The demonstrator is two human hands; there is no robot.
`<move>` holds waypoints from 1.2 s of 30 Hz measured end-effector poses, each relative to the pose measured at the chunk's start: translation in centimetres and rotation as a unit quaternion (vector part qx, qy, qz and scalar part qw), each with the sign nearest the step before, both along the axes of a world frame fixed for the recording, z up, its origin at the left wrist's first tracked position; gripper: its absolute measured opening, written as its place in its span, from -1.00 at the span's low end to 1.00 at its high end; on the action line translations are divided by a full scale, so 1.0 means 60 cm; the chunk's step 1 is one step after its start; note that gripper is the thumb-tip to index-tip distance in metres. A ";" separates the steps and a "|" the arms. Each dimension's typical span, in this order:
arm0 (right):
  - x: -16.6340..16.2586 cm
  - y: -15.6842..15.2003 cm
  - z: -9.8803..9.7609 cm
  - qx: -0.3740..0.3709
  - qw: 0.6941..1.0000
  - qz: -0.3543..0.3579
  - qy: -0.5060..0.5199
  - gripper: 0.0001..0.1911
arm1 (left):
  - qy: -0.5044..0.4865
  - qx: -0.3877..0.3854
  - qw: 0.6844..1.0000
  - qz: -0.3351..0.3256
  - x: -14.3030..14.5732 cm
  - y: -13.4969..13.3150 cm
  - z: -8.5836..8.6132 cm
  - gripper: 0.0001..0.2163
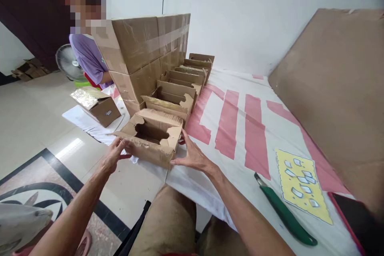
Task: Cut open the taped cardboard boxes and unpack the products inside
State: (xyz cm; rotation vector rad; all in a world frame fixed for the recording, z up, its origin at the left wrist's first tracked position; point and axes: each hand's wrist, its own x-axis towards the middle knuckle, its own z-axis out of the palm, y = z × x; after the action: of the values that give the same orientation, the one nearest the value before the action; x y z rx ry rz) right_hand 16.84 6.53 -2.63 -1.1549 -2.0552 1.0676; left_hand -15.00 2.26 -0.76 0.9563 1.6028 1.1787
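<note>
An open cardboard box [150, 150] sits at the table's near edge, its flaps folded up around a dark, cut-out opening. My left hand [115, 154] grips its left corner, with the thumb and fingers bent against the side. At the right end, my right hand [194, 153] holds the corner, thumb low on the front and fingers along the far side. Behind this box, several similar open boxes [177, 94] stand in a row. Whether anything lies inside the held box is hidden in shadow.
Taped cartons [138, 44] form a stacked wall on the left. Beyond it sits a person [87, 58] in purple, near a small carton [105, 110] and a fan [68, 62]. A green-handled cutter [285, 212], yellow sheet [303, 184] and phone [357, 220] lie at right.
</note>
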 end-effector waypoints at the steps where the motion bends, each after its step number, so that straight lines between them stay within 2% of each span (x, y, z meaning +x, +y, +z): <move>1: -0.001 0.003 -0.003 -0.006 1.000 -0.009 0.010 0.45 | -0.002 0.001 1.000 0.012 0.004 0.010 0.002 -0.47; 5: -0.020 0.008 -0.010 0.000 0.999 -0.027 0.035 0.48 | -0.017 0.017 0.999 0.040 0.019 0.039 0.006 -0.39; 8: -0.023 0.000 -0.014 0.008 0.998 -0.060 0.018 0.48 | -0.043 0.032 0.997 0.052 0.026 0.041 -0.009 -0.33; 10: -0.012 -0.002 -0.011 -0.007 0.998 -0.057 0.024 0.47 | -0.060 0.040 0.996 0.058 0.026 0.035 -0.025 -0.35; 11: -0.005 0.000 -0.007 -0.026 0.998 -0.045 0.043 0.43 | -0.066 0.043 0.995 0.059 0.025 0.032 -0.033 -0.36; 13: 0.002 0.014 0.008 -0.076 0.991 -0.025 0.108 0.18 | -0.074 0.046 0.995 0.059 0.022 0.027 -0.045 -0.36; 15: -0.008 0.035 0.026 -0.106 0.979 -0.043 0.170 -0.10 | -0.079 0.048 0.994 0.058 0.018 0.026 -0.052 -0.36; 16: -0.021 0.045 0.034 -0.109 0.974 -0.059 0.191 -0.16 | -0.082 0.047 0.994 0.059 0.017 0.026 -0.054 -0.35; 18: -0.053 0.055 0.047 -0.074 0.970 -0.087 0.213 -0.25 | -0.088 0.043 0.993 0.062 0.014 0.027 -0.055 -0.36; 21: -0.082 0.046 0.053 0.090 0.973 -0.095 0.192 -0.46 | -0.092 0.037 0.994 0.052 0.012 0.030 -0.052 -0.36; 23: -0.073 0.029 0.049 0.187 0.969 -0.076 0.144 -0.53 | -0.087 0.035 0.995 0.044 0.013 0.029 -0.050 -0.35; 25: -0.045 0.007 0.039 0.198 0.976 -0.041 0.086 -0.42 | -0.082 0.034 0.995 0.047 0.015 0.025 -0.050 -0.35; 28: -0.004 -0.028 0.018 0.179 0.984 -0.004 0.000 0.18 | -0.057 0.034 0.996 0.068 0.024 0.007 -0.059 -0.30; 30: 0.005 -0.042 0.005 0.173 0.984 -0.009 -0.036 0.39 | 0.002 0.032 0.994 0.105 0.034 -0.010 -0.070 -0.22; 33: -0.007 -0.034 -0.005 0.139 0.989 -0.025 -0.037 0.35 | 0.049 0.029 0.989 0.135 0.059 -0.028 -0.085 -0.13; 36: -0.026 0.000 -0.005 0.130 0.991 -0.018 -0.014 0.30 | -0.003 0.046 0.993 0.108 0.093 -0.021 -0.091 -0.10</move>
State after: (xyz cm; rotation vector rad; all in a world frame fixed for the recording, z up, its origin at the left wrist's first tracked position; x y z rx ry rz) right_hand 15.31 6.54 -2.92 -1.0736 -2.1118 0.7437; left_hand -9.41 0.97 -6.23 0.8524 1.6906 1.4130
